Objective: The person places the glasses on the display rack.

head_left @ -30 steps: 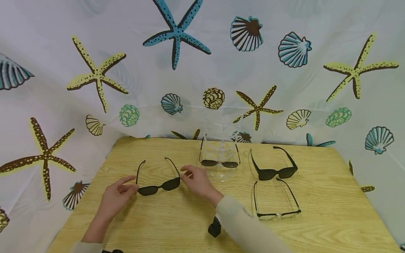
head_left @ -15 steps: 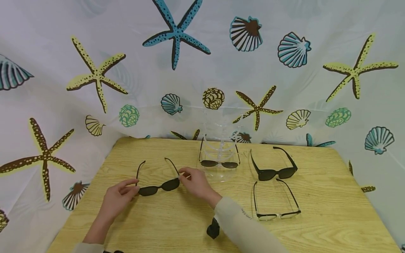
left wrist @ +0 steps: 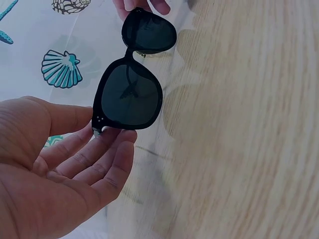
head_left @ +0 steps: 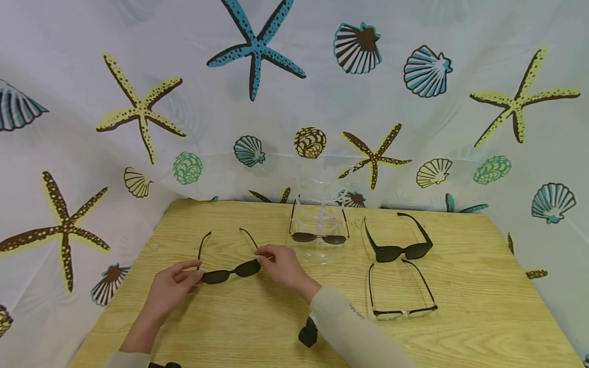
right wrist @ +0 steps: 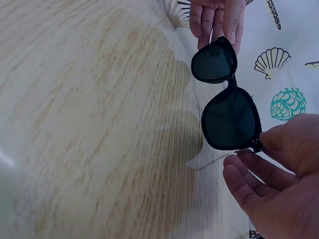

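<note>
Black sunglasses (head_left: 216, 277) with dark lenses face me at the left of the table, temples unfolded and pointing away. My left hand (head_left: 171, 286) pinches their left hinge corner between thumb and fingers. At the other corner, my right hand (head_left: 282, 267) pinches the frame the same way. The left wrist view shows the near lens of the sunglasses (left wrist: 132, 94) with the left thumb against the frame edge and fingers behind it. In the right wrist view, the right thumb and fingers (right wrist: 271, 172) close on the corner of the sunglasses (right wrist: 232, 119).
Behind the right hand stands a clear plastic display rack (head_left: 322, 214), with aviator sunglasses (head_left: 319, 238) low on it. To its right lie chunky black sunglasses (head_left: 404, 252) and, nearer, half-rim eyeglasses (head_left: 405, 314), on the wooden table (head_left: 483, 306). A shell-patterned cloth (head_left: 285, 112) hangs behind.
My right hand has shifted slightly left, from beside the sunglasses' right corner to a pinch on it. The left hand keeps its hold, and the other eyewear has not moved.
</note>
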Action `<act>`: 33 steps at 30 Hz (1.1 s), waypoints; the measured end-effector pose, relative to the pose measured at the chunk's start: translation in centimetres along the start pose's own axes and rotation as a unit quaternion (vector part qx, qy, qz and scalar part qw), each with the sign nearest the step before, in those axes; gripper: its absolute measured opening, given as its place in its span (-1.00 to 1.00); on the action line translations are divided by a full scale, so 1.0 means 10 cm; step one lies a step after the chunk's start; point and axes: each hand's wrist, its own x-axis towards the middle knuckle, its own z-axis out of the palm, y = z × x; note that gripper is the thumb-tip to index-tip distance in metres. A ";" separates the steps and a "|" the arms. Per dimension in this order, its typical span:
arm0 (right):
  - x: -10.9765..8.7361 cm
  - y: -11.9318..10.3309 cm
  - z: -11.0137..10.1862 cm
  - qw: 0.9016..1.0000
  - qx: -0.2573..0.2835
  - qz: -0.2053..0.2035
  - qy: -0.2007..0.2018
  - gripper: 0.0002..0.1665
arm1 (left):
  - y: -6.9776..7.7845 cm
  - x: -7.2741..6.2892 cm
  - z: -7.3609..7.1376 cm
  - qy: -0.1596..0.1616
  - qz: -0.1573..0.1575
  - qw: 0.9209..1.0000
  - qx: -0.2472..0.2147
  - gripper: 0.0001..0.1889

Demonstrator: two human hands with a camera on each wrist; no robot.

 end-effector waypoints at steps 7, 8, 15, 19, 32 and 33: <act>-0.01 -0.01 -0.01 1.000 0.002 0.002 0.006 -0.64 | 0.02 0.00 -0.01 -0.001 0.010 1.000 0.001 -0.47; -0.01 -0.01 -0.02 1.000 0.002 0.001 0.007 -0.64 | 0.03 0.00 -0.01 0.000 0.012 1.000 0.002 -0.47; -0.03 -0.05 -0.08 1.000 0.003 -0.001 0.015 -0.66 | 0.08 0.00 -0.01 -0.002 0.017 1.000 0.004 -0.48; -0.07 -0.10 -0.13 1.000 0.012 0.002 0.019 -0.67 | 0.12 0.00 -0.01 0.001 0.020 1.000 0.000 -0.48; -0.22 -0.20 -0.37 0.999 0.044 -0.004 0.016 -0.68 | 0.31 -0.06 0.01 -0.007 0.044 0.999 -0.019 -0.43; -0.23 -0.19 -0.38 0.999 0.047 -0.006 0.016 -0.68 | 0.33 -0.07 0.01 -0.006 0.047 0.999 -0.018 -0.44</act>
